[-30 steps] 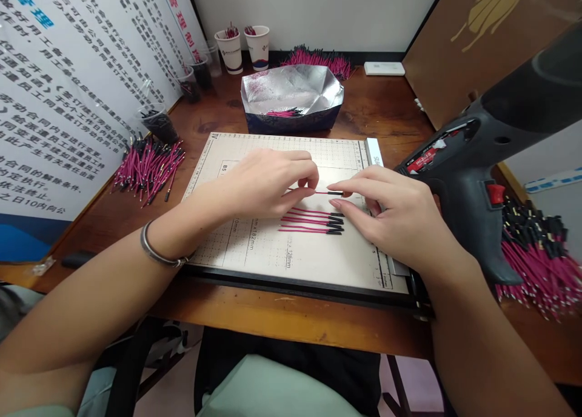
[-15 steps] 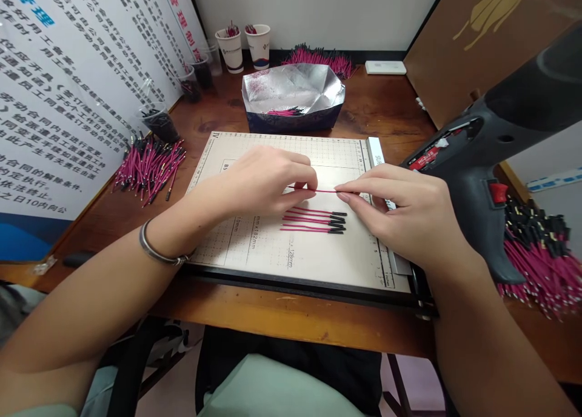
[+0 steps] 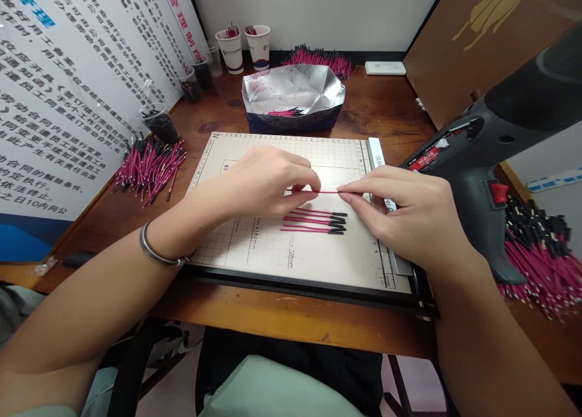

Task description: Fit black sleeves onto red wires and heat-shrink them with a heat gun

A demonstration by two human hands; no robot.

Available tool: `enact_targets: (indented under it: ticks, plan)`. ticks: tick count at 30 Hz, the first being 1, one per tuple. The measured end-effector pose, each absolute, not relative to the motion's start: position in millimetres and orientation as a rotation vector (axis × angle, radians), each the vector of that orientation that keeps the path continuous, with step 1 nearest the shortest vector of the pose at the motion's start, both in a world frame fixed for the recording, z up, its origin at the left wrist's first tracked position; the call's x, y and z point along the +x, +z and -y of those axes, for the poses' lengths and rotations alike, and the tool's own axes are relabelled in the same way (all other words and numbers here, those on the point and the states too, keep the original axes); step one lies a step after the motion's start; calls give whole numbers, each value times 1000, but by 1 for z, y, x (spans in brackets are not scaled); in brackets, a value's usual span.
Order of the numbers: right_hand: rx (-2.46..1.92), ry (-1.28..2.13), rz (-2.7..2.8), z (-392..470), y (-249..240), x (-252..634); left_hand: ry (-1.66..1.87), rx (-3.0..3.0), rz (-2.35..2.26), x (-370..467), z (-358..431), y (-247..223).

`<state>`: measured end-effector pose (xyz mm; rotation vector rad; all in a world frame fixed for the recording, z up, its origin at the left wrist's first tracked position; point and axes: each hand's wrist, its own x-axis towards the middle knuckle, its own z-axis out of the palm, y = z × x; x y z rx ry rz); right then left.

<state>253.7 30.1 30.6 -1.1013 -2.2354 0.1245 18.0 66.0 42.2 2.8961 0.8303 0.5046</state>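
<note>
Pink wire [image 3: 328,191], thin and nearly straight, stretches from side to side between two bare hands, over the middle of a pale board [image 3: 264,253] printed with grids and measurements. The left hand [image 3: 273,177] pinches it between thumb and curled fingers; a short piece shows beyond that grip. The right hand [image 3: 404,208] has thumb and fingertips closed on its other end, which they cover. Whether either hand rests on the board is hard to tell.

Just nearer the wearer, a row of loose wires [image 3: 309,229] lies on the board — pink lengths side by side, black tips pointing right. A metal bangle [image 3: 154,250] circles the left wrist.

The board sits on a brown wooden table [image 3: 291,317]. Just behind it stands an open, foil-lined container [image 3: 293,123] with a few more wires inside. Farther back are two paper cups [image 3: 259,47], a broad heap of pink and black wires [image 3: 318,59] and a flat white box [image 3: 385,68]. To the left, another wire pile [image 3: 148,168] lies beside a clear plastic cup [image 3: 159,126] of dark pieces, near a large printed poster [image 3: 68,90]. To the right is a dark power tool [image 3: 477,174] with a red trigger — and beyond its handle, a thick wire bundle [image 3: 541,259].
</note>
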Motion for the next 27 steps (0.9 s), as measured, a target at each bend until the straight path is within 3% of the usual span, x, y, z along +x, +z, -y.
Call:
enact_targets:
  ticks: [27]
  plan:
    - [-1124,240,2356,-32,29,256,456,2849,-883,17,-66,44]
